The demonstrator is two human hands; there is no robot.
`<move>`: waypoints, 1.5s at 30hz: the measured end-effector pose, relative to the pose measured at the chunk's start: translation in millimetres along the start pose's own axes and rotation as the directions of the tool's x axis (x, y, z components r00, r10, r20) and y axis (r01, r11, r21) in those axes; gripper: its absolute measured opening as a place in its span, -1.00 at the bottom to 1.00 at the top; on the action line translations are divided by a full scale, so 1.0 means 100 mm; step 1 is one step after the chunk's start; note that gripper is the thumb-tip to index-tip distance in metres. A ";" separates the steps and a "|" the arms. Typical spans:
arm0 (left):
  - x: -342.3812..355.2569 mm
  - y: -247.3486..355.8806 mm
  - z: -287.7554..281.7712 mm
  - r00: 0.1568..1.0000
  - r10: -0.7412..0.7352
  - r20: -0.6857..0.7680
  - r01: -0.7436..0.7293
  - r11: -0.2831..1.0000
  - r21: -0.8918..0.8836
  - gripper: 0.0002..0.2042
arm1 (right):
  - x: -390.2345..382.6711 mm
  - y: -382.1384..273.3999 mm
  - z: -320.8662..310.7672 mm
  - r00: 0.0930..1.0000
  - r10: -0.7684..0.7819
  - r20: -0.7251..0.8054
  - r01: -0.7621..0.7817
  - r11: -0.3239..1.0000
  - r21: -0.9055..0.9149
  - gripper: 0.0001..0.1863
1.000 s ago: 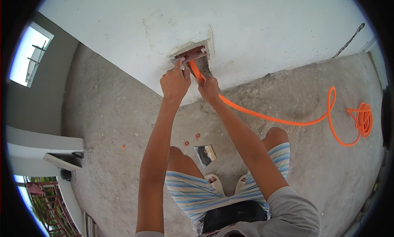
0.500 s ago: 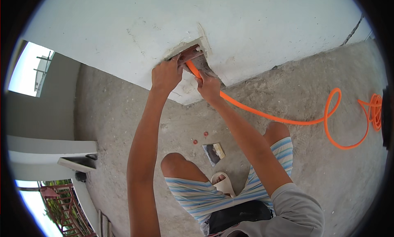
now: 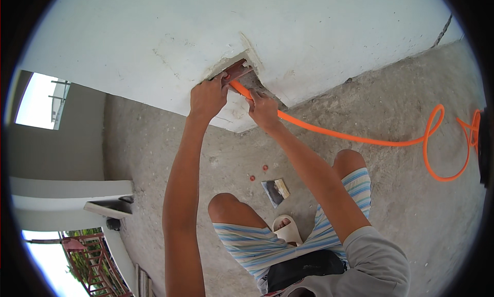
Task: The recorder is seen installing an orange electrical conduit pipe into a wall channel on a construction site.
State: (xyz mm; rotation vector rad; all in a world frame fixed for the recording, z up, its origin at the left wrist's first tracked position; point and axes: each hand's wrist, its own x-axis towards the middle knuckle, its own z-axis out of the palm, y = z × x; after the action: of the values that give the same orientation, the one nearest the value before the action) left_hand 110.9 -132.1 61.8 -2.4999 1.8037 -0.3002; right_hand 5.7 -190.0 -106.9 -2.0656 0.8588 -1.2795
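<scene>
A rough rectangular hole is cut low in the white wall (image 3: 319,34), and a reddish-brown utility box (image 3: 237,70) sits tilted in it. My left hand (image 3: 208,97) is closed on the box's near left edge, its fingertips partly hidden. Closed round an orange flexible conduit (image 3: 329,133) is my right hand (image 3: 263,110), just outside the hole. The conduit's end meets the box beside my left fingers; whether it has entered the box I cannot tell. From my right hand the conduit trails right across the floor into a loop.
Between my knees and the wall, a small dark and pale flat piece (image 3: 276,192) and two little red rings (image 3: 259,173) lie on the concrete floor (image 3: 391,194). More conduit coils lie at the far right. A slanted board (image 3: 108,209) is at the left, near a reddish metal frame (image 3: 95,263).
The view has shifted slightly, so floor things appear further right. Both hands keep their grips at the hole. The box's outer face shows a little more beside my left fingers.
</scene>
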 end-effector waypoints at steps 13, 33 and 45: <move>0.01 -0.01 -0.01 0.998 0.030 0.061 -0.025 0.996 -0.082 -0.69 | 0.09 0.11 0.03 1.000 -0.019 -0.012 0.020 0.987 0.157 -0.82; -0.02 0.07 -0.14 0.981 -0.052 0.187 0.116 0.928 -0.354 -0.69 | 0.21 0.25 0.04 0.971 0.042 0.235 -0.123 0.933 0.339 -0.84; -0.02 0.08 -0.16 0.979 -0.057 0.196 0.128 0.920 -0.370 -0.68 | 0.18 0.16 0.16 0.998 0.000 0.060 -0.010 0.988 0.156 -0.80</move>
State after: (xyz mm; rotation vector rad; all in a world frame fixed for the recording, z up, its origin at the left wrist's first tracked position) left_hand 99.7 -131.4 75.9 -2.7553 1.8184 0.3031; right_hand 23.1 -211.8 -115.4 -1.9660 0.7132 -1.2355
